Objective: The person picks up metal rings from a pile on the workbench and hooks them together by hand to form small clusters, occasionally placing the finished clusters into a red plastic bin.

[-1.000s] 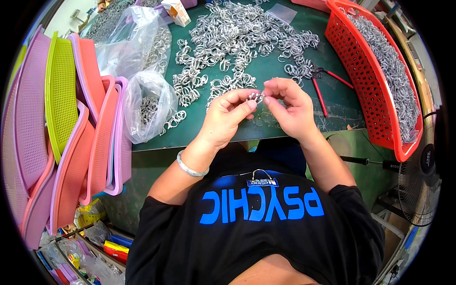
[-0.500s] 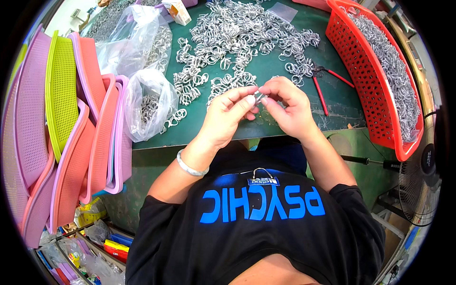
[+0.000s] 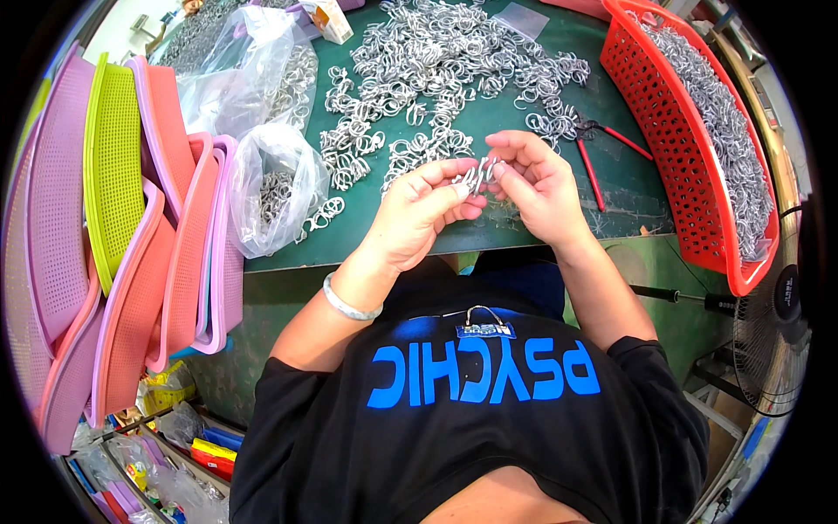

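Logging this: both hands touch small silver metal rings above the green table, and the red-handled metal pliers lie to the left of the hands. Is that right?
One mistake: in the head view, the red-handled metal pliers lie to the right of the left hand and right hand, which touch small silver metal rings above the green table.

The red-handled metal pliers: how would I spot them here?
Find the dark green tabletop, then the red perforated plastic basket at its right. Just left of that lie the red-handled metal pliers. Their two slim red handles spread into a V, unlike the small grey metal rings beside them.
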Demonstrator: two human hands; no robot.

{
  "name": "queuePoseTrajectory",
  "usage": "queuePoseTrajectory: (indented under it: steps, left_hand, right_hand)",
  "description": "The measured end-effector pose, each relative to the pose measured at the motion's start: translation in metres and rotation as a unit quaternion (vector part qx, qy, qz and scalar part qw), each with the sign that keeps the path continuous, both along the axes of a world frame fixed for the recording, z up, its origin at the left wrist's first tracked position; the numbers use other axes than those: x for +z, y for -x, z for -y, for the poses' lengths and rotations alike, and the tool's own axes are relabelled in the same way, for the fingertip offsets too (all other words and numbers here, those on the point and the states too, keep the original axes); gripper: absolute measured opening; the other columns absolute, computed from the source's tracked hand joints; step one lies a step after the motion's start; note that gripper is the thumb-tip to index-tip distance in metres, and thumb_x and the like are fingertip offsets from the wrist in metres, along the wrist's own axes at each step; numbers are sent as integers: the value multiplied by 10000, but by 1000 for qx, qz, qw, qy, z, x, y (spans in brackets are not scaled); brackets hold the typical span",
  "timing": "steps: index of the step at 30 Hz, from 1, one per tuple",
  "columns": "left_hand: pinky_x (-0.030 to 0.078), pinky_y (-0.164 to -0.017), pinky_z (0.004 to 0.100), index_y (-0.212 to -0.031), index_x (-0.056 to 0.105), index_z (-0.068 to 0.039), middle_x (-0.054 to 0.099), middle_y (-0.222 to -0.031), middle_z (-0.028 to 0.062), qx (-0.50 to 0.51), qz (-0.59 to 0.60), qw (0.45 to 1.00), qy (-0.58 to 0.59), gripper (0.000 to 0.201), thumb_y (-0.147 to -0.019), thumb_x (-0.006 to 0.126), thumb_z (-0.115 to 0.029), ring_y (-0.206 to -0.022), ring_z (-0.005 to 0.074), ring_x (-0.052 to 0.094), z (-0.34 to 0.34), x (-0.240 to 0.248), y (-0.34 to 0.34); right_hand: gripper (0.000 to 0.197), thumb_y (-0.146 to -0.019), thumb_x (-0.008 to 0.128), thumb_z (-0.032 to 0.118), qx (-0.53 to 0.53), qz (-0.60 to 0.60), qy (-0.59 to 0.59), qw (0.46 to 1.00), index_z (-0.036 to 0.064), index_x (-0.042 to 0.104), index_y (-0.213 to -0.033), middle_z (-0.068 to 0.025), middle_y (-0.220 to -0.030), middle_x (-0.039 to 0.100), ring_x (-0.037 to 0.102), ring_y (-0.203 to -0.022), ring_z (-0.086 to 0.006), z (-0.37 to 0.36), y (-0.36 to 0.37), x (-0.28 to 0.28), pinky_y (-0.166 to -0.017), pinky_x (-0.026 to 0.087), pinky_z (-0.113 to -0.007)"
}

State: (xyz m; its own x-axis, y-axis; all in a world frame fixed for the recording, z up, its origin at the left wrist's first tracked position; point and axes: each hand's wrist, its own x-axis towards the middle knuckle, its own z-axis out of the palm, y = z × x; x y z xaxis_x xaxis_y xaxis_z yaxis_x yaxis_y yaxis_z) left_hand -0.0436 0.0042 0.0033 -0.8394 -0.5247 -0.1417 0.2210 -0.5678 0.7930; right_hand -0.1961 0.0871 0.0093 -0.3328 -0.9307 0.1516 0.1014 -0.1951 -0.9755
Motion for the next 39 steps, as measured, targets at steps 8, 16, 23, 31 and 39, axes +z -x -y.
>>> queuePoseTrajectory:
  steps: [8,16,23,31,39]
  left_hand:
    - [508,-774,264,-1151,480,30,594,-1000,129,-1,-7,1000,-7,321,-836,517,-15,-891,197,609,0,1,-1]
    - [515,-757,256,-1144,478,28,596,-997,128,6,13,1000,6,317,-836,534,-23,-884,195,612,-1,2,1]
    - [517,-756,263,-1141,478,30,596,-992,126,5,15,1000,11,323,-833,549,-32,-880,193,613,-1,3,2]
    - [524,-725,255,-1115,496,25,599,-980,116,1,12,1000,8,296,-839,557,-62,-838,179,620,-1,1,1]
    - [530,-701,260,-1097,507,17,601,-960,105,6,23,1000,3,288,-832,572,-74,-807,174,621,-1,2,1]
  right_hand:
    - [170,-805,517,-26,39,-39,-2,999,-2,592,-956,-27,-888,549,532,-714,-51,2,7,-10,-608,452,-195]
    - [155,-775,559,-21,19,-104,23,994,-1,603,-922,-22,-872,545,490,-663,-39,3,8,-10,-576,401,-181]
    - [131,-778,563,-12,17,-100,9,995,-1,609,-901,-20,-861,539,493,-664,-39,3,9,-12,-572,402,-180]
    - [120,-793,557,-4,23,-92,-2,995,-8,605,-903,-20,-837,537,511,-660,-48,3,8,-9,-575,414,-185]
    - [132,-807,541,2,31,-71,-10,997,-12,594,-926,-29,-840,540,541,-681,-67,1,6,-7,-602,450,-198]
